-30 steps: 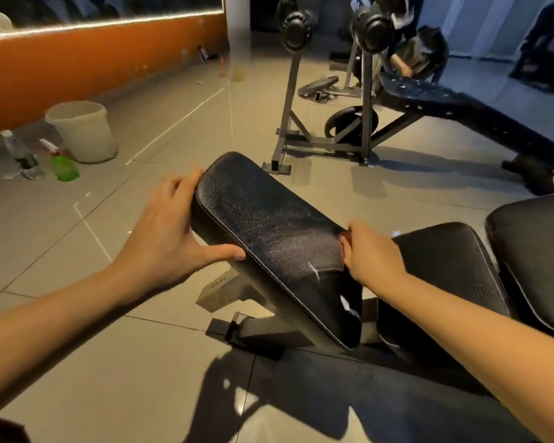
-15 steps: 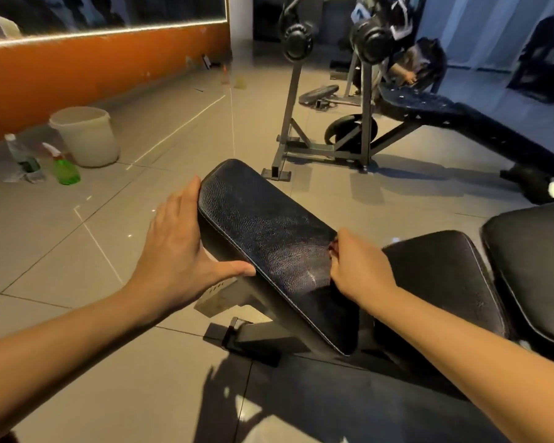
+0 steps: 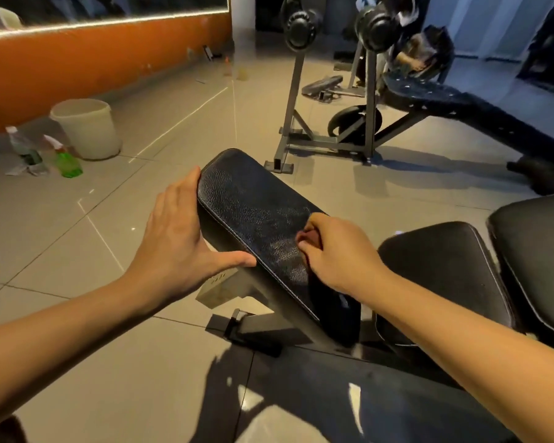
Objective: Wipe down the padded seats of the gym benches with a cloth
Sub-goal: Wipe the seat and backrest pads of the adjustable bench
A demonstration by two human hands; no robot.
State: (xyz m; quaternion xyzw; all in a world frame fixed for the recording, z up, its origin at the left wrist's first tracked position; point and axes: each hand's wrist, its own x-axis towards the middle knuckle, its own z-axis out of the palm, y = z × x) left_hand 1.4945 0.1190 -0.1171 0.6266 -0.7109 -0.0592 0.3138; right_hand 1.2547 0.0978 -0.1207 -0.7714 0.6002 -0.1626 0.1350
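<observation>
Bare left hand [image 3: 176, 238] and bare right hand [image 3: 336, 254], bare wrists, long bare forearms.

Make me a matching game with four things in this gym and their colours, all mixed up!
Things:
1. bucket
2. spray bottle
3. wall
4. padded seat

Colours:
A. orange
B. black
C. green
D. cream

Right pairs: 1-D, 2-C, 3-A, 4-B.
</observation>
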